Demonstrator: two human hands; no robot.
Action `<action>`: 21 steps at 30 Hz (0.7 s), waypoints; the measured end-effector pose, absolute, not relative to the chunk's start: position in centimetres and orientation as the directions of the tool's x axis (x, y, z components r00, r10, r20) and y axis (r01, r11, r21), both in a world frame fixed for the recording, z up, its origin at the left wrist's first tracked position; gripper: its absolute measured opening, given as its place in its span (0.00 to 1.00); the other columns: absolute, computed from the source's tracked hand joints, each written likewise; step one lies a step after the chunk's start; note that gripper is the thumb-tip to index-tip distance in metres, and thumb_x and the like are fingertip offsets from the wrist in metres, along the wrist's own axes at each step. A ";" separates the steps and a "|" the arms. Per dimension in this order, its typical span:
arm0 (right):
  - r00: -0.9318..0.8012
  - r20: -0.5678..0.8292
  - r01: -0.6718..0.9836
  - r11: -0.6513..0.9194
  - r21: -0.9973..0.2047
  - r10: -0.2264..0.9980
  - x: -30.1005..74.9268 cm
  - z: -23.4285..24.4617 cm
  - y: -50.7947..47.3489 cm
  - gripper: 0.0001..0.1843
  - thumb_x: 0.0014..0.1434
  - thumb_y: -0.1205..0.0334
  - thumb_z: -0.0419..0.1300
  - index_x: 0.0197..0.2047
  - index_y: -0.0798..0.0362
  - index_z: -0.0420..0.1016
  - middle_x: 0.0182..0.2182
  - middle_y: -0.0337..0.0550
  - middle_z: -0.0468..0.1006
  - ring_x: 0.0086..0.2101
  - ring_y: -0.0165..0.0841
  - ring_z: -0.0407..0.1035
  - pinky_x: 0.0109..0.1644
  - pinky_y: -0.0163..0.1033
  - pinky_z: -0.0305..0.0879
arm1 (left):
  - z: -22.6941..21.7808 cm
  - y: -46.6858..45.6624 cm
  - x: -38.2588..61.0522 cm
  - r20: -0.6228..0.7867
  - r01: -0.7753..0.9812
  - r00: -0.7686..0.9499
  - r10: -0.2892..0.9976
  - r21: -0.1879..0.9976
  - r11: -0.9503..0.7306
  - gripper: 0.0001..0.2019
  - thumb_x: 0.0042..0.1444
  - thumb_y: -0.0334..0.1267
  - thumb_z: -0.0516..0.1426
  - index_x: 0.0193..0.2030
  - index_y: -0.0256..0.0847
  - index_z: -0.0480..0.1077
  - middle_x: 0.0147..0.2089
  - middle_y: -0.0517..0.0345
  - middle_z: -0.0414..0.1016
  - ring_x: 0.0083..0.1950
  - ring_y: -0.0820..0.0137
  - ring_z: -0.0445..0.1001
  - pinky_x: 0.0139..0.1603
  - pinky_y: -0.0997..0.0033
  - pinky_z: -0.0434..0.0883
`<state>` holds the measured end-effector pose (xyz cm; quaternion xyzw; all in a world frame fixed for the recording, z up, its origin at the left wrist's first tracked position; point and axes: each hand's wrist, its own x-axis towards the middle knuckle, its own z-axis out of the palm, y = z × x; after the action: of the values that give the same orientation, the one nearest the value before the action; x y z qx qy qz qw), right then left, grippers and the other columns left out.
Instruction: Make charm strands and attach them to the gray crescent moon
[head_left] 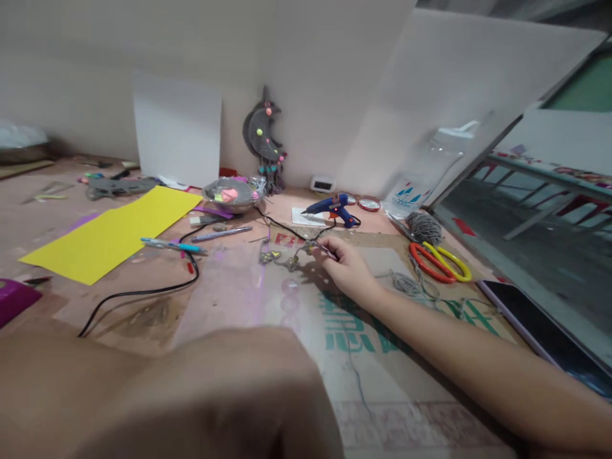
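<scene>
One right hand (345, 264), fingers pinch a slim dark item (327, 250) beside small grey-and-yellow pieces (291, 261) on cardboard (303, 299) | left fingers: can't tell, blurred limb (224, 382) in foreground | decorated moon (257, 141) against wall (329, 95) looks complete; small pieces look unfinished, grey yarn (406, 284) lies loose

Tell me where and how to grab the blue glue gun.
Grip the glue gun by its handle, probably best coming from your right: the nozzle points left over the white paper, while the handle slants off to the right, well clear of the tip.
</scene>
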<state>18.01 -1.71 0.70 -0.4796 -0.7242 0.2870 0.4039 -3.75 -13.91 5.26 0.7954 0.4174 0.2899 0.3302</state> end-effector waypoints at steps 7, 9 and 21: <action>-0.213 0.340 0.476 0.401 -0.783 0.916 18.2 1.0 -2.0 0.12 0.59 0.55 0.52 0.29 0.53 0.65 0.23 0.35 0.63 0.25 0.28 0.58 0.29 0.33 0.55 | 3.2 -3.8 -2.6 0.486 0.401 0.339 0.806 0.700 -0.591 0.13 0.60 0.42 0.51 0.49 0.43 0.69 0.49 0.54 0.72 0.53 0.64 0.68 0.56 0.62 0.64; -0.229 0.327 0.479 0.399 -0.782 0.917 18.1 1.0 -2.1 0.12 0.59 0.54 0.52 0.29 0.53 0.64 0.22 0.34 0.62 0.23 0.27 0.56 0.28 0.33 0.53 | 1.5 -2.1 -2.1 0.454 0.389 0.372 0.810 0.716 -0.580 0.16 0.60 0.43 0.52 0.52 0.42 0.67 0.51 0.52 0.72 0.53 0.65 0.68 0.55 0.63 0.64; -0.343 0.356 0.499 0.490 -0.714 0.869 17.7 1.2 -2.7 0.08 0.59 0.60 0.52 0.31 0.54 0.67 0.23 0.35 0.65 0.24 0.27 0.58 0.28 0.32 0.56 | 0.7 -1.6 -1.9 0.370 0.420 0.485 0.792 0.696 -0.582 0.11 0.61 0.42 0.51 0.39 0.40 0.73 0.39 0.55 0.73 0.44 0.66 0.70 0.46 0.66 0.65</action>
<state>17.75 -2.74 1.17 -0.4384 -0.7803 0.2504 0.3690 -1.90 -1.56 0.73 0.8189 0.3703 0.3470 0.2681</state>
